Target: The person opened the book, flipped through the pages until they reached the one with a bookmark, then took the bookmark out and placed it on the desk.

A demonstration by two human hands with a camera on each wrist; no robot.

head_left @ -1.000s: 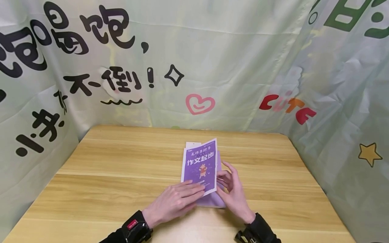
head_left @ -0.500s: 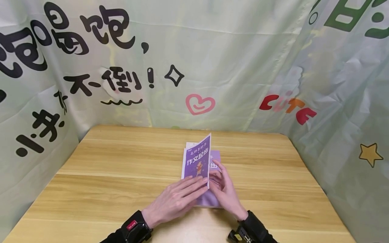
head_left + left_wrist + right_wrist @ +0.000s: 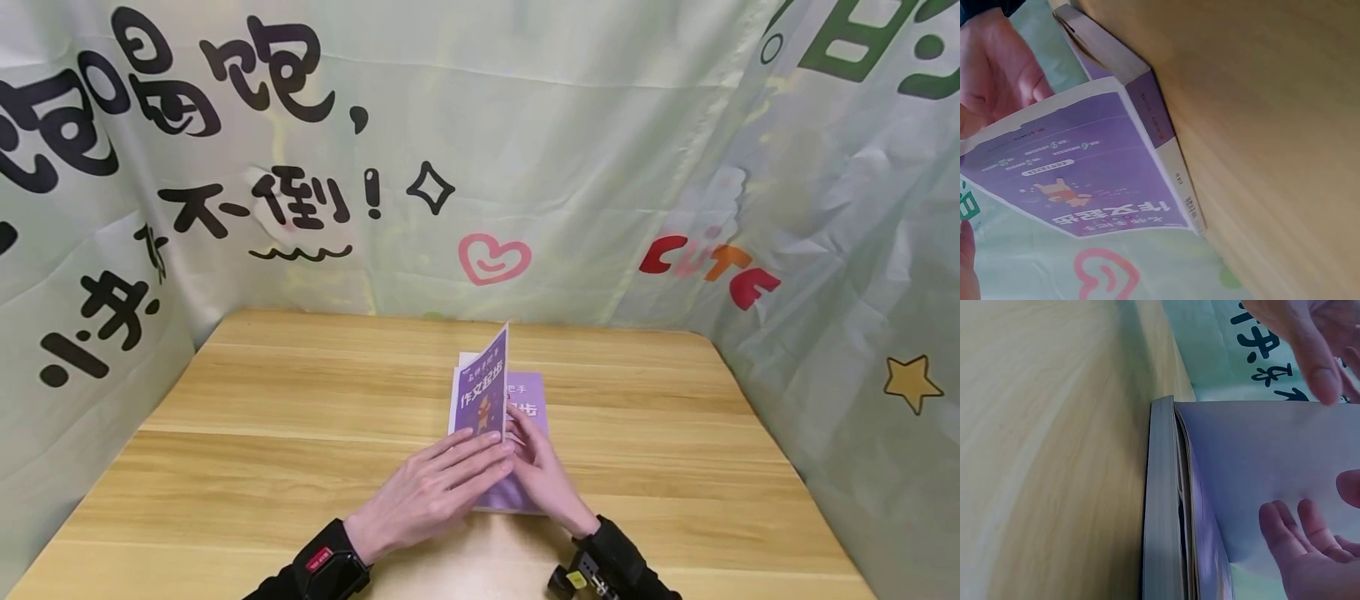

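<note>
Head view shows a wooden table [image 3: 262, 433] enclosed on three sides by a pale green printed cloth backdrop [image 3: 570, 150] bearing black characters, a pink heart and coloured letters. At the middle of the table, slightly toward the near edge, lies a purple book [image 3: 525, 400] flat on the wood, spine to the left. Its front cover [image 3: 483, 392] is raised nearly upright, hinged at the spine, with the purple printed face turned left. The title page beneath is exposed on the right side.

Left hand [image 3: 435, 492] reaches in from the near left, fingers extended and nearly straight, fingertips [image 3: 491, 437] touching the near lower part of the raised cover on its outer face. No curl around the cover is visible.

Right hand [image 3: 543, 475] comes in from the near right and rests on the book behind the cover, fingers loosely extended toward the cover's inner face. Right wrist view shows its fingers [image 3: 1297, 531] slightly bent under the lifted sheet, without a clear pinch.

Left wrist view confirms the spine [image 3: 1166, 144] lying against the tabletop.
</note>
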